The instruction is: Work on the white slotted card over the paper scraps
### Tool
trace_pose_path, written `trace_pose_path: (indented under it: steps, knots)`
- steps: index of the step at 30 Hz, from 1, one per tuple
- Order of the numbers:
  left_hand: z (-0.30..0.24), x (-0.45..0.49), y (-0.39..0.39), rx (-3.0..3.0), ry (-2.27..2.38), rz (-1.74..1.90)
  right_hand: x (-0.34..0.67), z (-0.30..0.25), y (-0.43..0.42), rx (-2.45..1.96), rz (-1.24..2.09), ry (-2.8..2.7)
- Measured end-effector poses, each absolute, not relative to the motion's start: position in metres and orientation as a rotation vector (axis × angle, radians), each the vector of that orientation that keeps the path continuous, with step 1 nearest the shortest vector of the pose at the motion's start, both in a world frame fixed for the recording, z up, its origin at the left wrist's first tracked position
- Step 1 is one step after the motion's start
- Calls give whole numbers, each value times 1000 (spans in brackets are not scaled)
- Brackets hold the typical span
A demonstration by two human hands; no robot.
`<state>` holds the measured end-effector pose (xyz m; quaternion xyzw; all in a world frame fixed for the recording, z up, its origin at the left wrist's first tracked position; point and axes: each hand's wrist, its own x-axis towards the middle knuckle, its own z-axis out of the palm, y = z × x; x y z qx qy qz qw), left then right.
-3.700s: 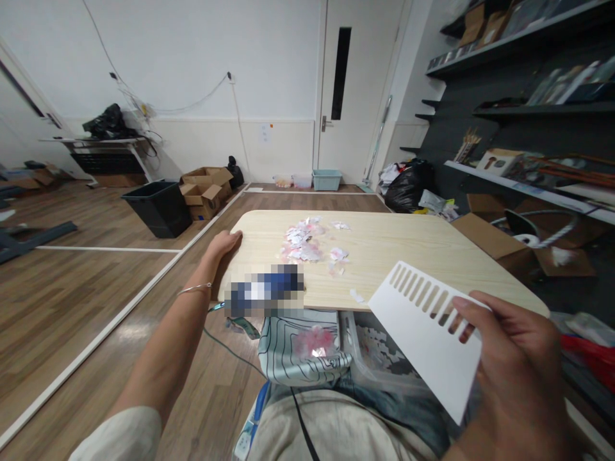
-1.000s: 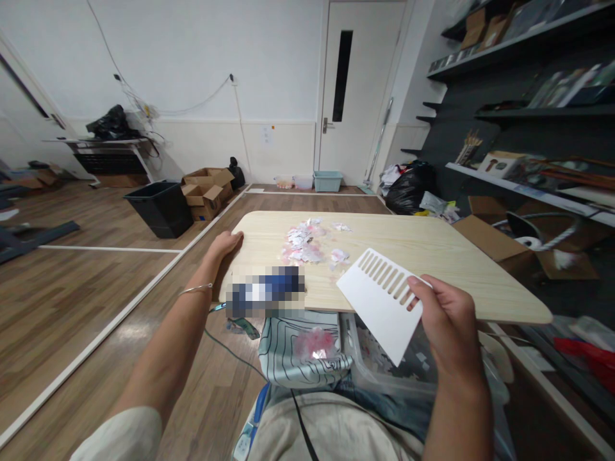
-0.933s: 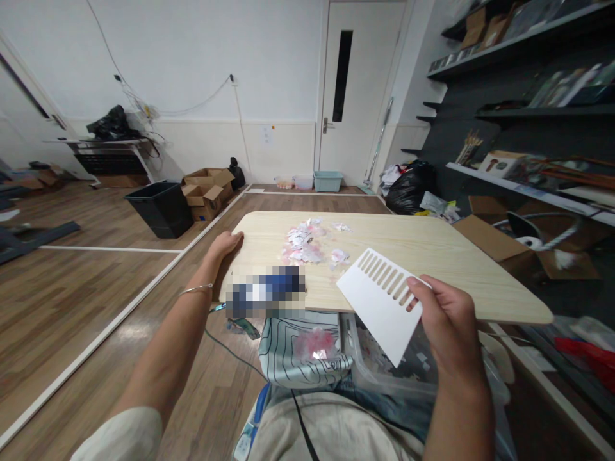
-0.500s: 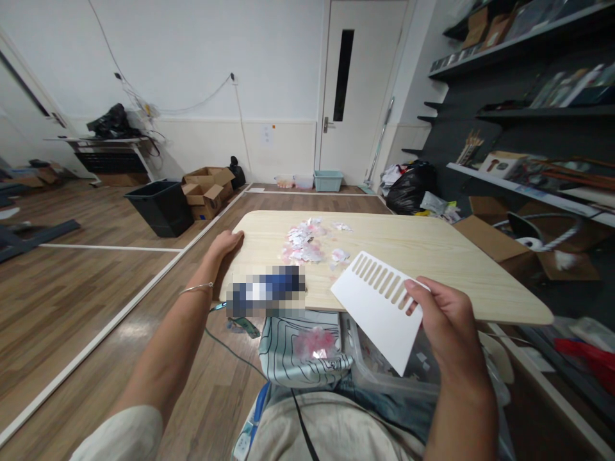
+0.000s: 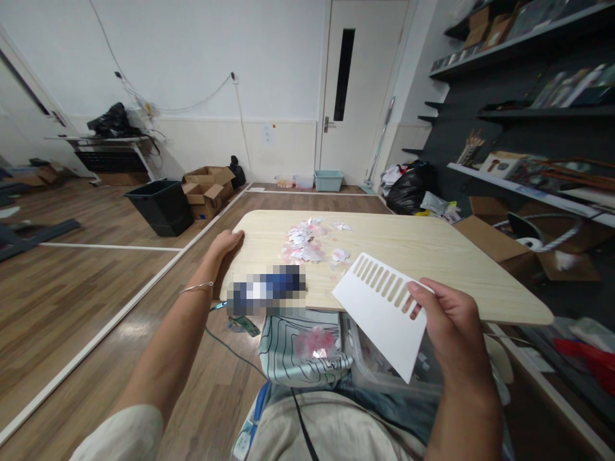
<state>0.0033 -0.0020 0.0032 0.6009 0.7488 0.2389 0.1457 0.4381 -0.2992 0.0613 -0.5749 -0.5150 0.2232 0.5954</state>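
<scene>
My right hand pinches the slotted side of a white plastic scraper, thumb on top. The scraper is tilted over the near edge of a light wooden table. At the table's left edge, my left hand grips the rim, its fingers partly hidden. A loose pile of small white and pink packets lies left of the middle, with a few packets beside it. Near the front left corner sits a blurred blue object, its kind hidden.
Below the near edge, a patterned cloth holds a pinkish packet, beside a clear plastic bin with small pieces inside. A black bin and cardboard boxes stand beyond on the left. Shelves and an open carton are right.
The scraper and my right hand have shifted slightly to the right and down. My left hand and the packets stay in place.
</scene>
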Motion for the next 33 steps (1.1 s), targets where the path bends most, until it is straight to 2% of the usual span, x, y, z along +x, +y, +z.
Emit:
trace_pose_path:
  steps: [7, 33]
  knots:
    - [4, 5, -3, 1698, 2163, 662, 439, 59, -303, -1317, 647, -1216]
    - [8, 4, -8, 1688, 2121, 634, 434, 67, -298, -1296, 635, -1242]
